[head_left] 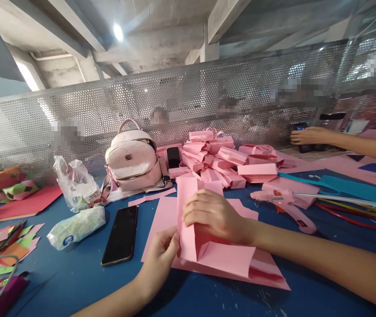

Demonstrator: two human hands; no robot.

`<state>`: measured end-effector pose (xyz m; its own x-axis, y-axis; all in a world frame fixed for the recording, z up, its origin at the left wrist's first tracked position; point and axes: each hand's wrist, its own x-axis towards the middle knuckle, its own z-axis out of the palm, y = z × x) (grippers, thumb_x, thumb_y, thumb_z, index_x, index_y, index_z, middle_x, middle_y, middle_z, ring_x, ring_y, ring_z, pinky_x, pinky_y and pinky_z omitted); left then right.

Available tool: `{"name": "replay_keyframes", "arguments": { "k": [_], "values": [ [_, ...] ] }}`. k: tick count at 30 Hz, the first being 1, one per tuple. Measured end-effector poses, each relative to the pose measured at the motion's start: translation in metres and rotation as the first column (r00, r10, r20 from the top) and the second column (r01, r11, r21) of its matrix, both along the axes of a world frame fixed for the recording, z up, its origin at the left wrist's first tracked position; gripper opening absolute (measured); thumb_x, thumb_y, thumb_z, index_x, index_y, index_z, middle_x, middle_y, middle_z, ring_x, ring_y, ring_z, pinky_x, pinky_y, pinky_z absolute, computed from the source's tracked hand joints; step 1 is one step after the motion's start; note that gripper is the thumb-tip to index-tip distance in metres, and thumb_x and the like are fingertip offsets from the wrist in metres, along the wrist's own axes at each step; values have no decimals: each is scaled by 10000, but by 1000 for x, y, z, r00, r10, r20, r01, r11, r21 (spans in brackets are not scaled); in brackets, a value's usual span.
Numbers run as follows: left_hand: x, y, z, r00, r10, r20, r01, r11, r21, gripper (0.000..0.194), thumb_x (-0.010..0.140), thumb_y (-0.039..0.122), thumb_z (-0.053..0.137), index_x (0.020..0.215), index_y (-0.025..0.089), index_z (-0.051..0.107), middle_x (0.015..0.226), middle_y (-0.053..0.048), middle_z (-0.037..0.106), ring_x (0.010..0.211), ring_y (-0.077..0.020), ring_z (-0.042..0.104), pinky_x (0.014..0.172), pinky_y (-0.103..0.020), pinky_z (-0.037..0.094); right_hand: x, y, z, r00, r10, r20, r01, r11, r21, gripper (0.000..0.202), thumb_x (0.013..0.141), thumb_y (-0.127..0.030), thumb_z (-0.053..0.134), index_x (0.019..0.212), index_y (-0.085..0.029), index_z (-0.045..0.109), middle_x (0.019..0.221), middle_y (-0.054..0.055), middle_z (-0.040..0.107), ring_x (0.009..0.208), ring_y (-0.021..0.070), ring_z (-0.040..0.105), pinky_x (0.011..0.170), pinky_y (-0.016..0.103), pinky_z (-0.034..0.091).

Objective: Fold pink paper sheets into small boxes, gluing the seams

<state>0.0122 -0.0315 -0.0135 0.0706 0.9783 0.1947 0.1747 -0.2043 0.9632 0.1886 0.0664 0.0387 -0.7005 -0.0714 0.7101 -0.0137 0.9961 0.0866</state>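
Note:
A folded pink paper strip stands tilted in front of me, over flat and folded pink paper sheets. My left hand pinches its lower left edge between thumb and fingers. Curled over its upper right side is my right hand, fingers pressed on the paper and the thumb hidden. To the right of my right hand lies a pink hot glue gun with a small red light. A black smartphone rests flat to the left of the papers.
Folded pink paper pieces are heaped behind the work. A pink backpack, a tissue pack and a plastic bag stand left. Coloured paper scraps lie farther left. Another person's hand holds a phone at right.

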Motion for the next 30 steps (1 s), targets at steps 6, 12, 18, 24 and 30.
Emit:
{"name": "replay_keyframes", "arguments": {
  "k": [6, 12, 18, 24, 30],
  "values": [
    [2, -3, -2, 999, 34, 5, -34, 999, 38, 425, 933, 511, 500, 1030, 147, 698, 707, 13, 471, 612, -119, 337, 555, -211, 330, 5, 1, 6, 997, -77, 18, 77, 997, 11, 189, 1001, -187, 490, 895, -185, 647, 937, 27, 724, 950, 177, 579, 868, 333, 402],
    [1, -8, -4, 998, 56, 22, -57, 998, 23, 438, 932, 469, 520, 1216, 177, 681, 819, -28, 633, 692, -155, 484, 662, -244, 454, -1, 0, -3, 995, -95, -14, 96, 986, 139, 247, 994, -149, 461, 879, -208, 671, 897, 24, 706, 900, 163, 550, 825, 311, 399],
    [-9, -17, -27, 946, 223, 235, -177, 963, -202, 552, 808, 500, 701, 1284, 226, 650, 1394, -78, 587, 1326, -317, 452, 1124, -401, 354, -2, -7, -1, 992, -29, -123, 62, 958, 280, 278, 1006, -124, 435, 879, -194, 672, 853, 4, 720, 827, 153, 543, 789, 301, 407],
    [-13, -17, -44, 917, 156, 366, -85, 975, -203, 474, 859, 453, 674, 1290, 255, 647, 1505, -49, 490, 1466, -304, 296, 1206, -426, 262, -3, -11, 2, 992, -46, -121, 82, 947, 310, 278, 1003, -122, 430, 889, -202, 671, 838, -1, 714, 812, 148, 552, 787, 303, 404],
    [-11, -18, -43, 883, 87, 461, 0, 983, -186, 461, 881, 449, 656, 1307, 274, 629, 1533, -41, 450, 1465, -297, 307, 1207, -452, 268, -5, -15, 8, 988, -13, -152, 73, 913, 401, 254, 972, -113, 467, 866, -194, 684, 780, -15, 708, 755, 149, 540, 724, 313, 411]
  ]
}}
